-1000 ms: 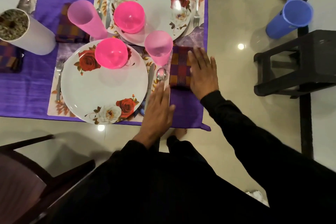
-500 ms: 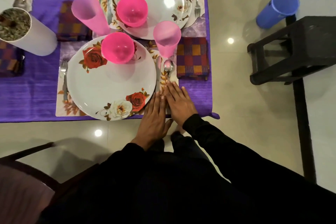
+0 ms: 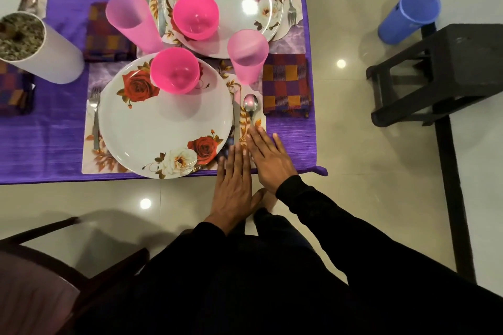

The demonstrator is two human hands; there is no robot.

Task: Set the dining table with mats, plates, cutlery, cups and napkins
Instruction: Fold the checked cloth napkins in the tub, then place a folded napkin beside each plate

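Hands now lie flat side by side at the near edge of the table (image 3: 40, 144), both with fingers straight and holding nothing. A second ago the right hand (image 3: 268, 160) was pressed on the checked napkin (image 3: 285, 84); it has since left the napkin and come in beside the left hand (image 3: 234, 182), and over the last half second the pair has barely shifted. The right hand's fingertips (image 3: 257, 130) rest on the handle end of the spoon (image 3: 251, 106), just right of the near plate (image 3: 163, 122); the left hand covers the lower end of the knife (image 3: 236, 117), which lies between that plate and the spoon.

The napkin sits squared, right of the spoon and apart from both hands. Around the near plate: a fork (image 3: 94, 117) to its left, a pink bowl (image 3: 175, 71) on its far rim, a pink cup (image 3: 247, 56) beyond the spoon, all on the floral mat (image 3: 92, 160).

This looks like a final straightening of the cutlery. The near setting appears complete, as does the one beyond it, so the task seems close to done at this end of the table.
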